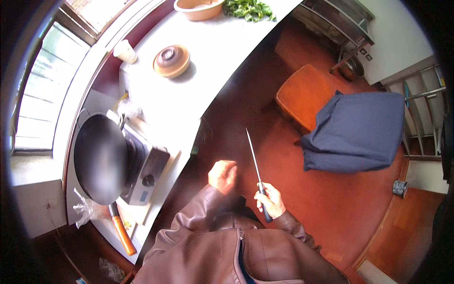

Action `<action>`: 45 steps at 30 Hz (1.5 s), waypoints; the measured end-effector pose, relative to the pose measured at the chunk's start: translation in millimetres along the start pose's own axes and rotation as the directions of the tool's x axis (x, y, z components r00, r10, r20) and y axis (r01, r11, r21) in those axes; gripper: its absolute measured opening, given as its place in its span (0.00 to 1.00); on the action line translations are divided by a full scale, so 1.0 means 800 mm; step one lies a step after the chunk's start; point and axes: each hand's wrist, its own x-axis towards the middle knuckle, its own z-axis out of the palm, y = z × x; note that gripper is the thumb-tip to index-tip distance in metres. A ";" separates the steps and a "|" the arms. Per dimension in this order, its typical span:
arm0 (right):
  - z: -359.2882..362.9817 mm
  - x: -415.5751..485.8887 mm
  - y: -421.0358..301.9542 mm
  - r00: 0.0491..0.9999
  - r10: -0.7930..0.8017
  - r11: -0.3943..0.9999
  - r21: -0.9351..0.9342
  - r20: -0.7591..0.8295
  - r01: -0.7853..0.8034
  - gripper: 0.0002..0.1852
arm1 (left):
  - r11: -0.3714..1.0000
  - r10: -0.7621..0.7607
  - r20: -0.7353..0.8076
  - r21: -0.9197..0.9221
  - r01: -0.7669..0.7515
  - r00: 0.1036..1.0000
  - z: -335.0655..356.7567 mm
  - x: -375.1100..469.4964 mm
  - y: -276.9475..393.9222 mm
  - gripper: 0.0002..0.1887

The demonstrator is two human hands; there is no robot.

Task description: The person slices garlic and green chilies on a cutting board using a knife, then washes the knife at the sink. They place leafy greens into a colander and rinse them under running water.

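My right hand (272,201) grips the black handle (263,202) of a long, narrow-bladed knife (253,152). Its blade points up and away from me over the floor, seen almost edge-on. My left hand (222,176) hovers apart from the knife, to its left, with loosely curled fingers. I see nothing in that hand, though its palm side is hidden. Left of it stands a portable gas stove (149,177) bearing a dark wok (101,159). The wok's wooden handle (123,232) points toward me.
On the white table (220,60) are a lidded clay pot (172,60), a paper cup (125,52), a tan basin (198,12) and leafy greens (248,10). A plastic bag (85,209) lies by the wok. To the right stands a wooden chair (303,94) with dark blue cloth (354,131) over it.
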 end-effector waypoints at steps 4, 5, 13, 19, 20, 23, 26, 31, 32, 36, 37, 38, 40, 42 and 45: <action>-0.025 0.059 -0.061 0.996 -0.051 0.998 0.036 -0.068 0.053 0.23 | 0.995 0.095 0.051 -0.025 -0.093 0.994 0.036 0.108 0.007 0.07; -0.029 0.070 -0.077 0.994 -0.062 0.995 0.070 -0.093 0.068 0.24 | 0.993 0.112 0.067 -0.038 -0.110 0.991 0.043 0.133 0.012 0.06; -0.079 0.168 -0.188 0.982 -0.123 0.972 0.182 -0.141 0.148 0.22 | 0.993 0.112 0.140 -0.048 -0.107 0.984 0.093 0.305 0.041 0.08; -0.130 0.274 -0.286 0.978 -0.128 0.986 0.084 -0.167 0.144 0.20 | 0.996 0.075 0.060 -0.050 -0.072 0.995 0.110 0.421 0.062 0.08; -0.135 0.286 -0.301 0.974 -0.132 0.986 0.079 -0.182 0.149 0.19 | 0.996 0.059 0.045 -0.063 -0.056 0.997 0.110 0.435 0.065 0.08; -0.143 0.326 -0.342 0.963 -0.151 0.985 0.044 -0.222 0.165 0.19 | 0.994 0.023 0.006 -0.104 -0.022 1.000 0.111 0.477 0.065 0.09; -0.142 0.368 -0.374 0.948 -0.158 0.984 0.034 -0.278 0.174 0.19 | 0.991 0.007 -0.017 -0.134 -0.009 1.000 0.114 0.516 0.052 0.09; -0.136 0.410 -0.413 0.901 -0.208 0.965 0.071 -0.379 0.253 0.19 | 0.980 0.010 -0.045 -0.200 -0.019 0.999 0.118 0.578 0.024 0.10; -0.136 0.417 -0.423 0.889 -0.246 0.960 0.034 -0.385 0.280 0.20 | 0.978 0.042 -0.054 -0.201 -0.052 0.998 0.116 0.588 0.019 0.10; -0.136 0.444 -0.461 0.827 -0.337 0.934 -0.048 -0.451 0.354 0.21 | 0.980 0.012 -0.082 -0.199 -0.029 0.997 0.110 0.618 0.006 0.10; -0.136 0.452 -0.470 0.804 -0.362 0.924 -0.067 -0.471 0.377 0.21 | 0.979 -0.004 -0.095 -0.202 -0.016 0.995 0.109 0.625 0.003 0.10; -0.135 0.459 -0.480 0.789 -0.384 0.917 -0.098 -0.481 0.387 0.21 | 0.979 -0.018 -0.109 -0.205 -0.004 0.994 0.108 0.633 0.000 0.10; -0.133 0.476 -0.503 0.758 -0.440 0.893 -0.149 -0.481 0.424 0.22 | 0.976 -0.049 -0.121 -0.218 0.021 0.991 0.104 0.647 -0.004 0.10; -0.132 0.500 -0.530 0.744 -0.500 0.864 -0.198 -0.444 0.462 0.22 | 0.976 -0.069 -0.162 -0.215 0.033 0.984 0.101 0.664 -0.006 0.10; -0.132 0.539 -0.576 0.736 -0.576 0.817 -0.245 -0.356 0.522 0.24 | 0.981 -0.088 -0.243 -0.191 0.041 0.966 0.092 0.689 -0.002 0.10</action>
